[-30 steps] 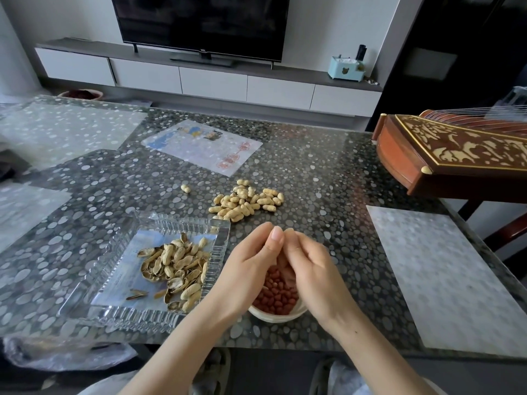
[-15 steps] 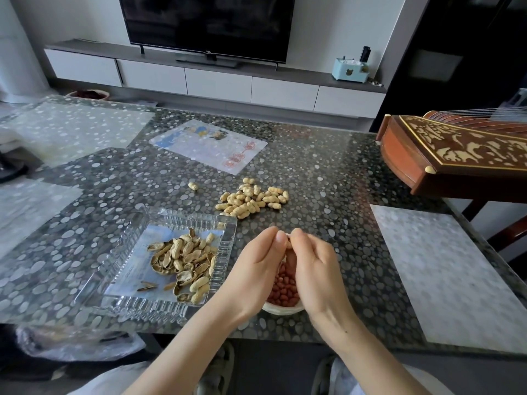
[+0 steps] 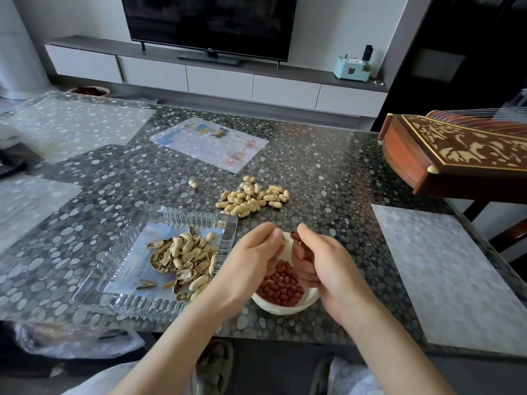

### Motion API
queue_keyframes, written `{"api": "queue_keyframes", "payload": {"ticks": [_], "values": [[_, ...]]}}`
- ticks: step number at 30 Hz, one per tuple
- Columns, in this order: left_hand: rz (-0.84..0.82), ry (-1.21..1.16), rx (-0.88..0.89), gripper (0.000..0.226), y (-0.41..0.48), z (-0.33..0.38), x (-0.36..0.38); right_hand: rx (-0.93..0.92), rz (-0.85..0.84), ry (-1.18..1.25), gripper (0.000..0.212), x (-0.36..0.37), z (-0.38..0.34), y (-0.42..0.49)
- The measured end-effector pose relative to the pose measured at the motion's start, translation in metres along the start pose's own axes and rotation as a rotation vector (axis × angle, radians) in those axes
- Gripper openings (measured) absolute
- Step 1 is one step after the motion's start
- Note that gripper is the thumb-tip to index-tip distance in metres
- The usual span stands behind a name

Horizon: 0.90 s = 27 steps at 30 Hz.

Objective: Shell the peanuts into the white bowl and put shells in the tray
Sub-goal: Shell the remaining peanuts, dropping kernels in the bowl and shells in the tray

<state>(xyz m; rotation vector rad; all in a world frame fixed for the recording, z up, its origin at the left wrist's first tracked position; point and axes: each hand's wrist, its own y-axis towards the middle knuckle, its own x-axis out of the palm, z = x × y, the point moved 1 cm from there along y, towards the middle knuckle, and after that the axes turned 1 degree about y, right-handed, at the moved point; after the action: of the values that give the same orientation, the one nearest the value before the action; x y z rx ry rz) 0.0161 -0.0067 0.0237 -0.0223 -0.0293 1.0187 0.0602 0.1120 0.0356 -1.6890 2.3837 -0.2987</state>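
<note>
Both hands hover over the white bowl of red kernels near the table's front edge. My left hand pinches a pale piece of shell. My right hand pinches the other shell piece with a red kernel showing in it. The two pieces are slightly apart. A clear glass tray holding several empty shells stands just left of the bowl. A pile of unshelled peanuts lies beyond the hands, with a single peanut to its left.
A carved wooden instrument juts over the table's right edge. A printed sheet lies under the glass at the far middle, and a pale mat at the right. A plastic bag hangs below the front left edge.
My fingertips were pressed together on the peanut over the bowl; now they have drawn apart, the shell is split and a kernel shows. The camera shifted slightly.
</note>
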Motion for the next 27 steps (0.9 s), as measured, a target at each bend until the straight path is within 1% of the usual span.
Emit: {"api": "queue_keyframes", "payload": {"ticks": [1,4,5,7,9,12,15,17,18,21,24,27], "values": [[0.035,0.028,-0.006,0.032,0.001,0.001,-0.004,-0.091,0.023,-0.153,0.048,-0.004,0.001,0.001],[0.181,0.177,0.002,0.031,0.006,0.004,-0.022,-0.453,0.110,-0.681,0.049,-0.012,0.007,0.005],[0.229,0.247,0.009,0.030,0.007,0.005,-0.028,-0.529,0.142,-0.806,0.048,-0.015,0.010,0.006],[0.318,0.424,0.018,0.031,0.011,0.004,-0.040,-0.591,0.185,-0.939,0.043,-0.018,0.013,0.010],[0.382,0.580,0.003,0.032,0.014,0.002,-0.051,-0.583,0.208,-0.959,0.038,-0.020,0.014,0.014],[0.386,0.744,-0.044,0.031,0.015,-0.003,-0.070,-0.516,0.184,-0.857,0.034,-0.021,0.014,0.019],[0.368,0.850,-0.082,0.030,0.011,-0.006,-0.088,-0.481,0.109,-0.659,0.028,-0.014,0.008,0.020],[0.404,0.889,-0.098,0.033,0.007,-0.005,-0.101,-0.473,0.032,-0.543,0.017,0.001,0.002,0.020],[0.423,0.902,-0.108,0.034,0.006,-0.005,-0.107,-0.484,-0.006,-0.522,0.013,0.010,-0.001,0.020],[0.444,0.895,-0.128,0.027,0.004,-0.005,-0.121,-0.529,-0.093,-0.569,0.009,0.042,-0.001,0.024],[0.434,0.916,-0.159,0.013,0.001,-0.007,-0.126,-0.574,-0.124,-0.704,0.011,0.071,0.000,0.031],[0.441,0.916,-0.163,0.013,-0.001,-0.008,-0.131,-0.560,-0.195,-0.851,0.020,0.091,0.000,0.038]]}}
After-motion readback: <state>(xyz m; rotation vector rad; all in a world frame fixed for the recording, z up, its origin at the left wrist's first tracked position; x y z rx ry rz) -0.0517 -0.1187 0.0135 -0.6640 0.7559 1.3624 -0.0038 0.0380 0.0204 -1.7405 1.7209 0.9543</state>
